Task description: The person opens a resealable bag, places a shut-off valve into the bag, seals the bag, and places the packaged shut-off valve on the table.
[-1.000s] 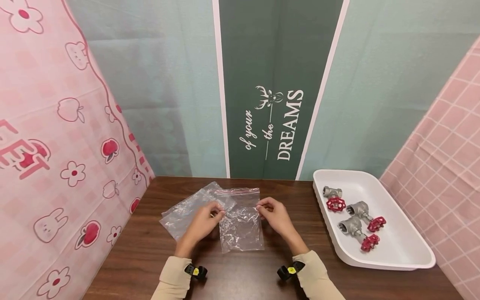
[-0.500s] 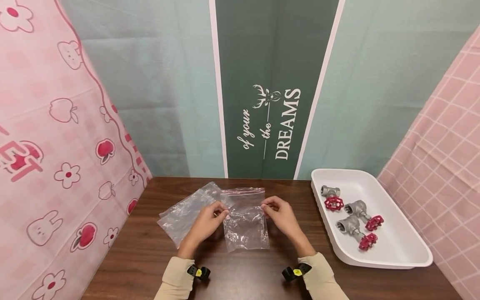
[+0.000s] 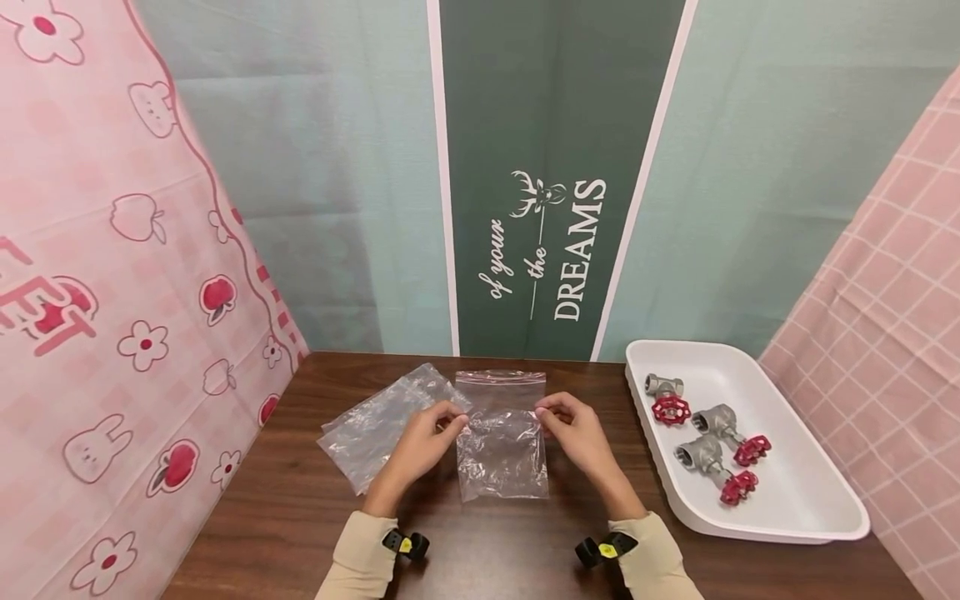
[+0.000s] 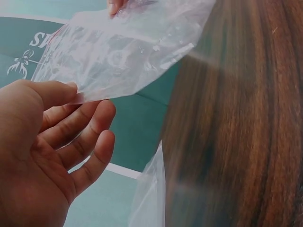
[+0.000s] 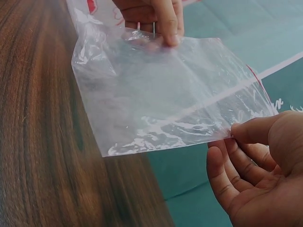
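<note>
A clear zip-lock bag hangs between my hands above the middle of the table, its reddish-lined zip edge at the far side. My left hand pinches its left edge between thumb and forefinger, below the zip; the other fingers stay loosely bent in the left wrist view. On the opposite edge, my right hand pinches the film the same way. The bag looks flat, with wrinkles and glare, and nothing shows inside. Beside my left hand, more clear bags lie overlapping on the table.
To the right stands a white tray holding three metal valves with red handwheels, among them a front valve. The brown wooden table meets a green curtain at the back. Pink printed cloths flank both sides.
Both hands have shifted a little to the right with the bag, drawing it away from the pile of bags at the left. The pinch on both edges stays. The tray and valves are unmoved.
</note>
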Demonstrator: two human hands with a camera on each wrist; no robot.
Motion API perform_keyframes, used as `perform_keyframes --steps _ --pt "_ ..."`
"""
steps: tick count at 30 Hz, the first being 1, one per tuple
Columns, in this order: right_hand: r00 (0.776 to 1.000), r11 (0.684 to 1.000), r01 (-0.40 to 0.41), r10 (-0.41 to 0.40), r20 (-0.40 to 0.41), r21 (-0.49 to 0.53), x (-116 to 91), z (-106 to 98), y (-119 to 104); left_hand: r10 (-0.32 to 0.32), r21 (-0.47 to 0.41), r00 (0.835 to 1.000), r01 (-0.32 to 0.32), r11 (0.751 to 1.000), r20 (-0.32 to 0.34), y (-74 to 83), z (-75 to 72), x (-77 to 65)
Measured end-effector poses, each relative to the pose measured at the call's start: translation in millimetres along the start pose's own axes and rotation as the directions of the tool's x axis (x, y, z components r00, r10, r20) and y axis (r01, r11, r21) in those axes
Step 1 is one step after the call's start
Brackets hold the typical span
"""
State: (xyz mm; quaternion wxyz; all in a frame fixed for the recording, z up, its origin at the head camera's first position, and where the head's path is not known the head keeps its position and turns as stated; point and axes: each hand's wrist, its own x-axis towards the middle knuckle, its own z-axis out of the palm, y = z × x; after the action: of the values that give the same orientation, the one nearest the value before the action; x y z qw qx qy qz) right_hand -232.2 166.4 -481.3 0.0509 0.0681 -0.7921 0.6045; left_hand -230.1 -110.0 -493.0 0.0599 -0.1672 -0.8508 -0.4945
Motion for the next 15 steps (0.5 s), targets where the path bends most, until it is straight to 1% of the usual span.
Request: perform_keyframes --steps 6,15 --pt "1.0 1.0 0.011 -0.011 0.002 0.017 -2.1 -4.8 -0.6 0.011 -0.006 1.0 -0.011 1.0 0.001 0.9 1.7 0.3" --pt "0.999 0.999 0.025 -0.026 0.026 0.042 -3.4 -10.5 0.8 0.022 -0.035 0.999 -0.021 0.999 0.028 0.3 1.2 0.0"
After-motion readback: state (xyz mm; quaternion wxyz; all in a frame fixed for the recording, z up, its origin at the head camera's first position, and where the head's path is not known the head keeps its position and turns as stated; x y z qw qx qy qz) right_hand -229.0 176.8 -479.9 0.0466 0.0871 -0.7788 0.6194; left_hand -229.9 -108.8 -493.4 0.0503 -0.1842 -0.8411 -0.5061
